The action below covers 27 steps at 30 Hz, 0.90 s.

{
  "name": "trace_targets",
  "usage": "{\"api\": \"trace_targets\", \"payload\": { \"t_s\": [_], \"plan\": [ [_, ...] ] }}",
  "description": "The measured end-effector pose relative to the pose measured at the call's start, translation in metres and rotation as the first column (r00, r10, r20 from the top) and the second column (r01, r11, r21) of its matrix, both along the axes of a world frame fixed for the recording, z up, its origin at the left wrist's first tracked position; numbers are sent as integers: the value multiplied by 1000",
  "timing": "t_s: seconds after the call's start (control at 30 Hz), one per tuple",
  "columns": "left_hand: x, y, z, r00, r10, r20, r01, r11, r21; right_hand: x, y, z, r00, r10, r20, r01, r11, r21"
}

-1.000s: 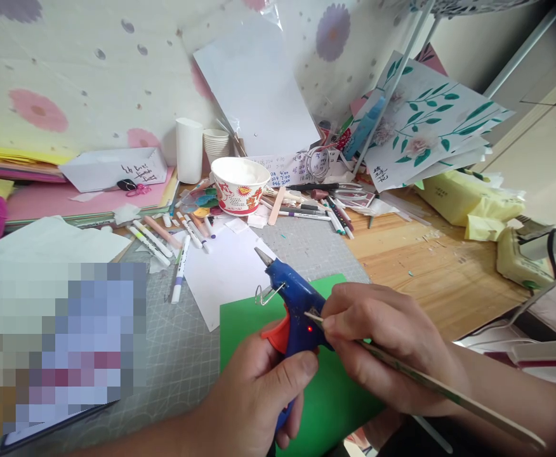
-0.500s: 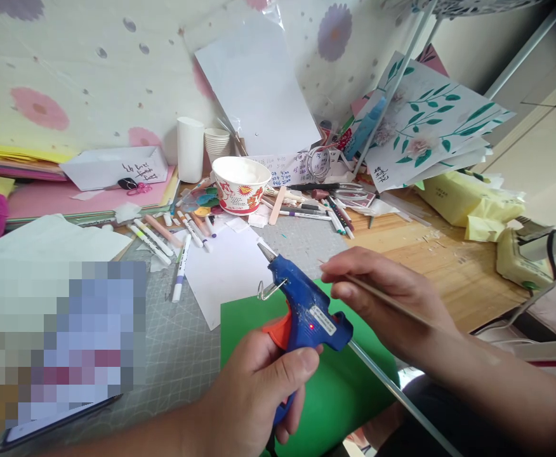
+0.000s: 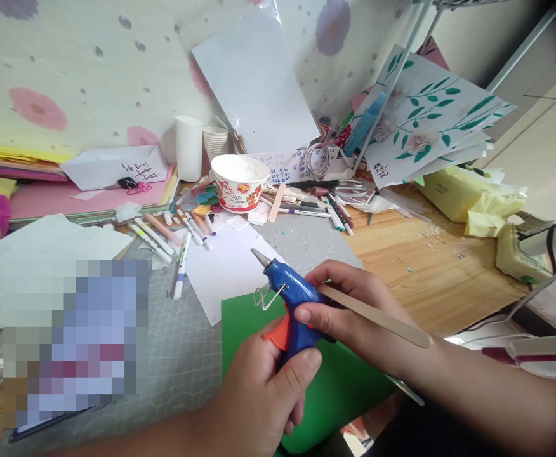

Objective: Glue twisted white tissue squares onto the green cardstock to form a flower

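Observation:
A blue hot glue gun [image 3: 294,284] with an orange trigger points up and to the left. My left hand [image 3: 278,387] is wrapped round its handle below the trigger. My right hand [image 3: 354,311] closes over the rear of the gun's body, thumb on the near side. A wooden craft stick [image 3: 377,315] lies in the same right hand, slanting down towards the wrist. Behind the gun, the end of a clear glue stick [image 3: 409,391] shows below my right wrist. Under both hands is a green paper sheet [image 3: 240,330].
A white paper [image 3: 225,266] lies on the grey cutting mat [image 3: 178,355]. Several markers [image 3: 183,263] and a patterned paper bowl [image 3: 240,181] stand beyond. A blurred-out phone [image 3: 82,349] is at left. Painted sheets [image 3: 430,120] and a yellow tissue pack [image 3: 468,197] are at right.
My right hand, holding the craft stick, has moved left and down onto the back of the glue gun and now grips it. My left hand keeps its hold.

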<state>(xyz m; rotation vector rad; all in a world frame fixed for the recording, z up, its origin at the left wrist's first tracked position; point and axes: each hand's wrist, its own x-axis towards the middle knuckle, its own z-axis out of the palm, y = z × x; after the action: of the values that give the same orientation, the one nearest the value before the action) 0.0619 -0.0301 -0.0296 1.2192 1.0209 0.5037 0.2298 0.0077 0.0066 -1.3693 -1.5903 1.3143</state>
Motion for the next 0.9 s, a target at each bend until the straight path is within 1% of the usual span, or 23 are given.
{"api": "trace_targets", "payload": {
  "t_s": [0.07, 0.13, 0.2, 0.27, 0.3, 0.33, 0.4, 0.43, 0.47, 0.53, 0.6, 0.67, 0.7, 0.8, 0.9],
  "plan": [
    [1, 0, 1, 1000, 11, -11, -10, 1000, 9, -4, 2, -4, 995, -52, 79, 43, 992, 115],
    [0, 0, 2, 1000, 10, -9, -10, 1000, 6, -6, 4, -7, 988, -83, 133, 54, 977, 204],
    [-1, 2, 2, 1000, -1, 14, 1, 1000, 2, -4, 7, -8, 982, -90, 164, 44, 964, 264],
    [-2, 3, 2, 999, -12, 47, 12, 1000, 0, 1, 8, -7, 979, -61, 194, -9, 939, 344],
    [-2, 3, 2, 998, -14, 58, 14, 1000, -7, 5, 8, -5, 976, -39, 214, -54, 910, 411],
    [-2, 4, 1, 998, -13, 63, 14, 1000, -13, 9, 7, -4, 969, -18, 246, -108, 866, 488],
    [-3, 4, 1, 999, -14, 52, 15, 1000, -21, 16, 3, -2, 945, 10, 327, -223, 751, 622],
    [-3, 4, 1, 999, -14, 40, 15, 1000, -17, 19, 1, -1, 931, 9, 366, -266, 704, 659],
    [-2, 4, 2, 999, -18, 26, 18, 1000, -1, 20, 0, 0, 916, -1, 400, -294, 675, 677],
    [-2, 3, 4, 1000, -16, -14, 17, 998, 65, 20, -3, 0, 895, -32, 445, -315, 661, 681],
    [0, 2, 7, 998, 0, -62, 10, 988, 153, 17, -4, -1, 891, -66, 448, -300, 655, 693],
    [0, 1, 9, 996, 9, -94, 10, 979, 202, 14, -2, -2, 895, -68, 441, -298, 646, 703],
    [1, 0, 10, 995, 3, -101, 17, 980, 200, 13, -1, -3, 898, -60, 436, -299, 643, 705],
    [1, 0, 10, 995, -30, -97, 44, 989, 138, 11, 5, -3, 913, -61, 404, -274, 643, 715],
    [-1, 1, 9, 996, -52, -77, 60, 993, 106, 14, 9, -2, 919, -48, 391, -265, 659, 704]
  ]
}}
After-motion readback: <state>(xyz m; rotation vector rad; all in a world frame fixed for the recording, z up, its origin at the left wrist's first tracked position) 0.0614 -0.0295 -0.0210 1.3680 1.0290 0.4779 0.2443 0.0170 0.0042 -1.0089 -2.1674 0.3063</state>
